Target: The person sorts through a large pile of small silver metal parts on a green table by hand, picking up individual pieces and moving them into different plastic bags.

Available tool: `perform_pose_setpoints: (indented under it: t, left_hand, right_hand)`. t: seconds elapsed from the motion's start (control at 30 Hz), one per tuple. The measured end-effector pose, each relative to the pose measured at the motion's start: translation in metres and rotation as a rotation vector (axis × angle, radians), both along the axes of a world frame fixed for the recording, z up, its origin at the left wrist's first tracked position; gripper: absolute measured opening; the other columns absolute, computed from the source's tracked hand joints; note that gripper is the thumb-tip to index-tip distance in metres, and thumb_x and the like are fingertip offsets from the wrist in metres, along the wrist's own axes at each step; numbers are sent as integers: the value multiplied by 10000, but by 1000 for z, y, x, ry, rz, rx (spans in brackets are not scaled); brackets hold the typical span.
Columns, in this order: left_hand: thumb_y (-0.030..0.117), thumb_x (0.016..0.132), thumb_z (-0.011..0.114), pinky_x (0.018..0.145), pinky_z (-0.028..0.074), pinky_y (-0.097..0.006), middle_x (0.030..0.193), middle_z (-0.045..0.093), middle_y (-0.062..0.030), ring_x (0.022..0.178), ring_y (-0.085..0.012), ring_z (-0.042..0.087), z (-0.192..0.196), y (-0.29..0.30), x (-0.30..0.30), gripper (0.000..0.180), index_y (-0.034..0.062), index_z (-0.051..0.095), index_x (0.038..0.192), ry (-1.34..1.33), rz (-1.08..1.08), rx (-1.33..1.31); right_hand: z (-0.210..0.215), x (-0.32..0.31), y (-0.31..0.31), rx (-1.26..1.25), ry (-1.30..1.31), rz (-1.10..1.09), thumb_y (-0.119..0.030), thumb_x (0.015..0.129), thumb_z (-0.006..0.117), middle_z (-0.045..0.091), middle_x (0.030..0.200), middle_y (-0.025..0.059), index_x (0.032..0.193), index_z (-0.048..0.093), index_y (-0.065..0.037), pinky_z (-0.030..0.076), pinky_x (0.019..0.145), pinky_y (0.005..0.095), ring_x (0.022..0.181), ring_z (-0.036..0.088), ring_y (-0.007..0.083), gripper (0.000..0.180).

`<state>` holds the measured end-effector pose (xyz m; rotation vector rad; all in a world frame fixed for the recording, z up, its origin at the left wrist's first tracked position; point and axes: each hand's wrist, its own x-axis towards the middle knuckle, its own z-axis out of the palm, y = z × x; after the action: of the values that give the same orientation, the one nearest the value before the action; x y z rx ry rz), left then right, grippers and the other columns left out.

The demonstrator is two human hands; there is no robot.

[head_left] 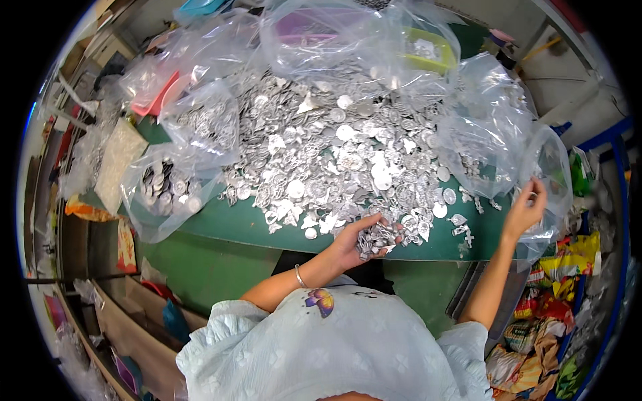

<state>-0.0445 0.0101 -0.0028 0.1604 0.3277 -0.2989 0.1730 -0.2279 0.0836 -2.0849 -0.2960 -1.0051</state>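
A broad heap of silver-coloured metal charms (pixel 344 160), some round and some cross-shaped, covers the middle of the green table (pixel 231 220). At the table's near edge my left hand (pixel 358 242) is cupped around a small pile of charms (pixel 376 239). My right hand (pixel 527 208) is off to the right, beside the mouth of a clear plastic bag (pixel 550 167). Its fingers are bent together, and whatever they pinch is too small to make out. A few loose charms (pixel 461 227) lie on the tabletop between my hands.
Clear bags of charms (pixel 200 120) stand on the left, one holding round pieces (pixel 167 187). At the back, plastic covers a purple tray (pixel 321 27) and a yellow-green tray (pixel 428 50). A red tray (pixel 157 93) sits back left. Colourful sacks (pixel 535 334) fill the right side.
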Motion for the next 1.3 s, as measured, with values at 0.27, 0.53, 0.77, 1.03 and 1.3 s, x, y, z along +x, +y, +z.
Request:
perform_pose_setpoints:
  t: [0.27,0.53,0.77,1.03,1.3]
  left_hand:
    - [255,859,477,576,530,-314,1149,519,-188,991,-303,553,5,2,-16,203,66,550,852,-9,-60,15]
    - [184,801,465,641,540,-349,1162,512,-193,1014,-312,547,7,8,-17,227,58,503,986,71,5,58]
    - [157,767,439,835,477,-423,1213,479,-140,1069,-297,515,13,13,-12,528,61,368,1282,-49,49,58]
    - [173,816,483,856,458,-467,1082,560,-114,965,-257,575,-6,21,2,382,47,459,1175,-93,118,17]
    - [179,828,502,688,548,-351,1075,579,-113,941,-263,591,27,46,-9,262,40,530,1049,-13,200,27]
  right_hand:
    - [-55,-90,127,-603,271,906,-142,676,683,531,807,101,850,587,-25,384,705,345,795,494,264,231]
    - [-77,-98,130,-821,138,731,-120,711,641,508,741,106,741,546,-29,358,700,365,779,474,270,135]
    - [-37,-114,120,-187,405,940,-20,732,600,543,798,115,754,535,5,387,706,367,803,516,291,73]
    - [-19,-135,123,-306,355,1058,3,722,595,555,893,141,875,556,26,402,744,365,837,514,300,159]
    - [-31,-138,119,-163,475,973,17,763,554,576,855,152,910,568,33,436,722,336,787,556,282,148]
